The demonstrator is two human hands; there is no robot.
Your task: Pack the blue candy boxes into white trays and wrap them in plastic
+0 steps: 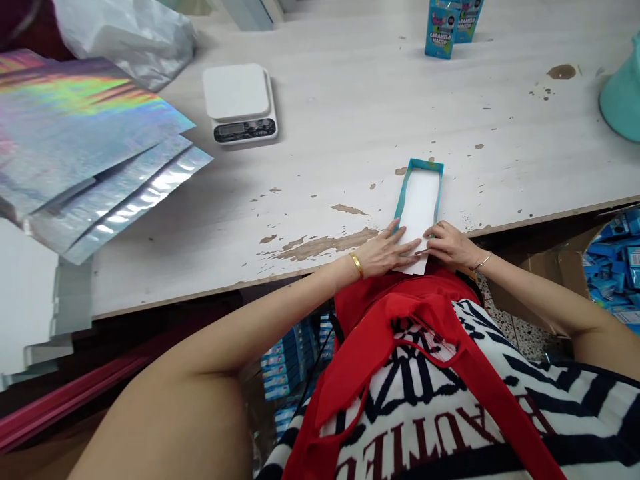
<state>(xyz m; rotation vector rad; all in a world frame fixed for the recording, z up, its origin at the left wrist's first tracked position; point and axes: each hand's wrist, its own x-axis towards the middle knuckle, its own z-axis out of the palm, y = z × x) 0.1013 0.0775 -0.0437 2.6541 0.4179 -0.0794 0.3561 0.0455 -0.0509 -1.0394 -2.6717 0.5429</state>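
Observation:
A shallow cardboard box (420, 200), white inside with thin blue side walls, lies at the front edge of the table. Its far end is folded up, and a white flap at the near end reaches over the table edge. Across the near left part of it rests my left hand (386, 253), fingers stretched and spread over the wall and flap. My right hand (451, 244) has its fingers bent and closed on the near right corner of the box. The fingers partly hide that corner.
A white kitchen scale (243, 103) stands at the back left, beside shiny holographic bags (95, 133). Small blue caramel boxes (443, 30) stand at the far side. A turquoise container (623, 100) is at the right edge. Below right, a carton (555, 273) adjoins many blue packs (613, 267).

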